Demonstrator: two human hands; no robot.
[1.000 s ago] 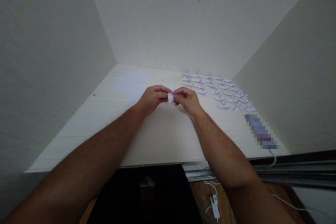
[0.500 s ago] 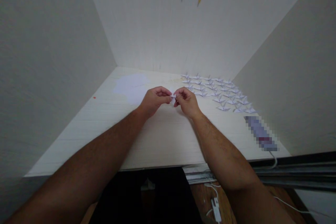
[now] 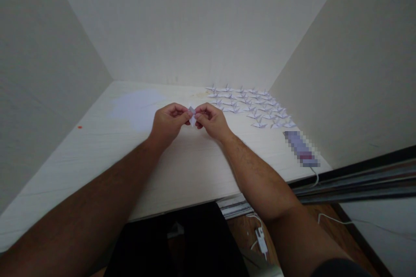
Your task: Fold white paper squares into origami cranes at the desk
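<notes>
A small folded piece of white paper (image 3: 192, 110) is pinched between my two hands above the middle of the white table (image 3: 182, 181). My left hand (image 3: 170, 123) grips its left side between thumb and fingers. On the opposite side, my right hand (image 3: 211, 121) holds it in a similar pinch. Fingertips hide part of the paper, so its exact fold cannot be made out. Beyond my right hand, several folded paper cranes (image 3: 258, 124) stand in rows. Pale sheets of paper (image 3: 134, 106) lie to the left of my left hand.
At the table's right edge lies a blurred-out flat device (image 3: 301, 149) with a white cable (image 3: 316, 177). A small red bit (image 3: 79, 127) lies far left. Walls close in the table at the back and sides. A white power strip (image 3: 261, 240) rests on the floor below.
The view has swung to the right, so everything sits further left. The folded paper has turned between my fingers and now shows a pointed, diamond-like face. Both hands keep their hold.
</notes>
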